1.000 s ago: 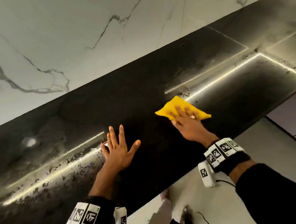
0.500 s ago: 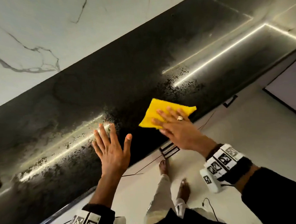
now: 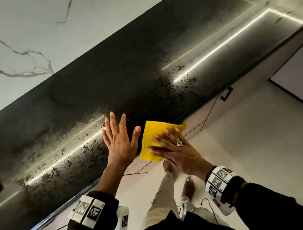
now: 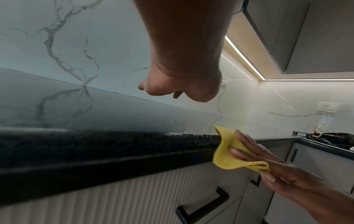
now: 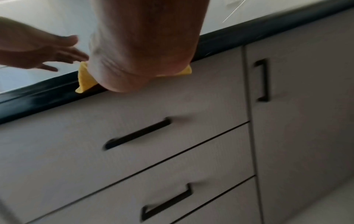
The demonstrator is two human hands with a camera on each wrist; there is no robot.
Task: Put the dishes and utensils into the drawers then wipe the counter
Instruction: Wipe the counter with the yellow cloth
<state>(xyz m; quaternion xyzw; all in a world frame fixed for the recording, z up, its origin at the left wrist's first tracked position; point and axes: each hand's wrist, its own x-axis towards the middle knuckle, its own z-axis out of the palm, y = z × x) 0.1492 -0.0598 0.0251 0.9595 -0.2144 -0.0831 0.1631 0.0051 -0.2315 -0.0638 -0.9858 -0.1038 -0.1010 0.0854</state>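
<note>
Where the counter [image 3: 112, 92] ends nearest me: right hand [image 3: 176, 148], fingers flat, pressing yellow cloth [image 3: 153, 137] half over the front edge; left hand [image 3: 119, 141] splayed, empty, beside it. Drawers [image 5: 153, 121] below, closed. Beyond: streaked counter. Risk: overhanging cloth slips floorward.

The long black speckled stone counter [image 3: 122, 85] lies bare in front of me, with open room to slide a palm left or right along it. The white veined marble backsplash [image 3: 41, 32] walls off its far side. My left hand [image 3: 120, 141], fingers spread, sits just beside the folded yellow cloth [image 3: 153, 140] at the front edge, blocking that way. Far right, a tangle of wires [image 4: 325, 133] crowds the adjoining counter.
</note>
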